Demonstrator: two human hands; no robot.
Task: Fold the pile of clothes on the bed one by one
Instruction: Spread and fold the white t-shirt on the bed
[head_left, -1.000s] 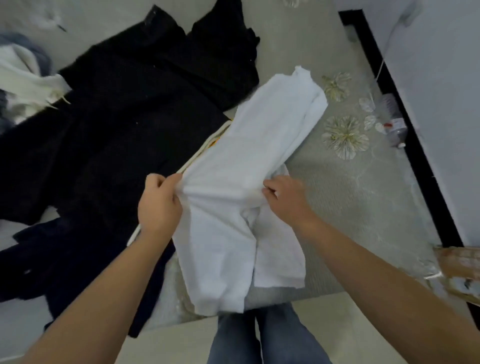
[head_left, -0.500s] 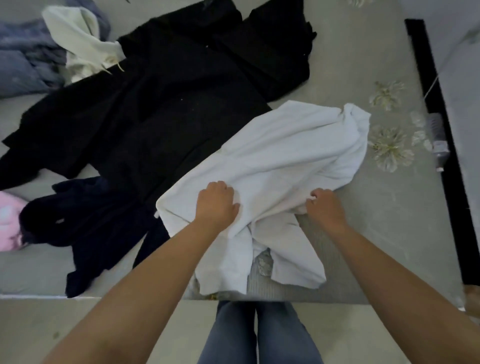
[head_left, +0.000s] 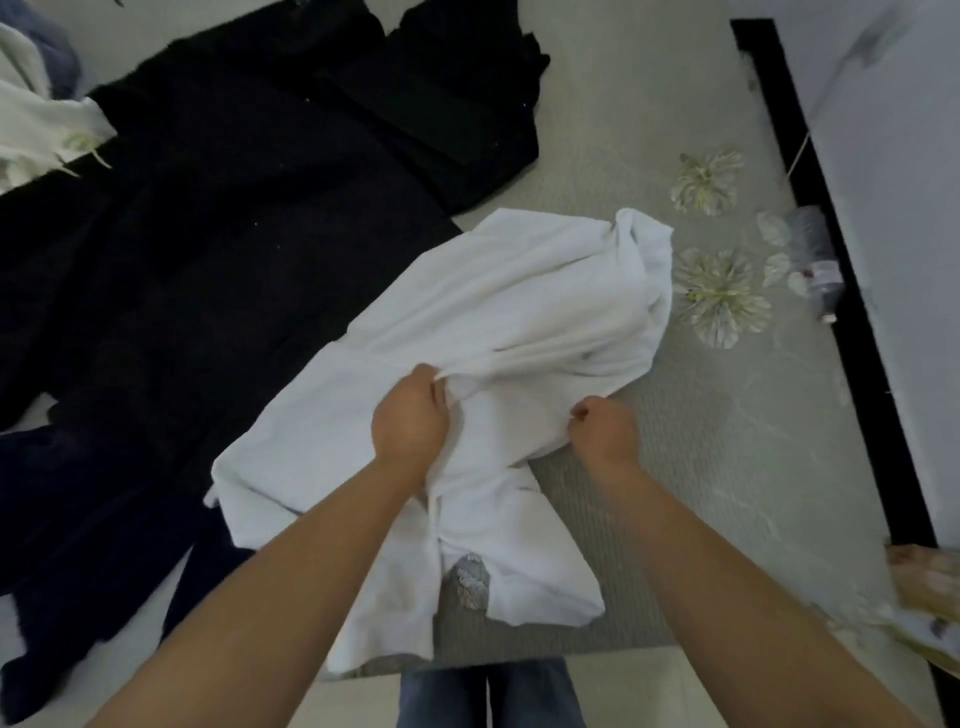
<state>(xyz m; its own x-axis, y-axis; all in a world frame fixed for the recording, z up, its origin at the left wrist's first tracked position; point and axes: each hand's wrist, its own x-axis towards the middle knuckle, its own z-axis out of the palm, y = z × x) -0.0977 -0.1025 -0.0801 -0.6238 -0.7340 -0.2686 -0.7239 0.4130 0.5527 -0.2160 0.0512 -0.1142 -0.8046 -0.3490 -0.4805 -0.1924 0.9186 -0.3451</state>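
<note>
Both hands, the left hand (head_left: 410, 415) and the right hand (head_left: 605, 431), clutch bunched folds of the white shirt (head_left: 519, 312), which lies rumpled on the near right of the bed (head_left: 675, 493), seemingly gathering it for a fold.

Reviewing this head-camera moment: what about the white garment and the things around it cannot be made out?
- Fingertips of left hand and right hand: curled into the crumpled white cotton garment, hidden by the knuckles.
- Garment type: bunched folds hide its shape.
- Clear plastic bottle by the black bed edge: label blurred.
- Cream garment: cut off by the left edge.
</note>
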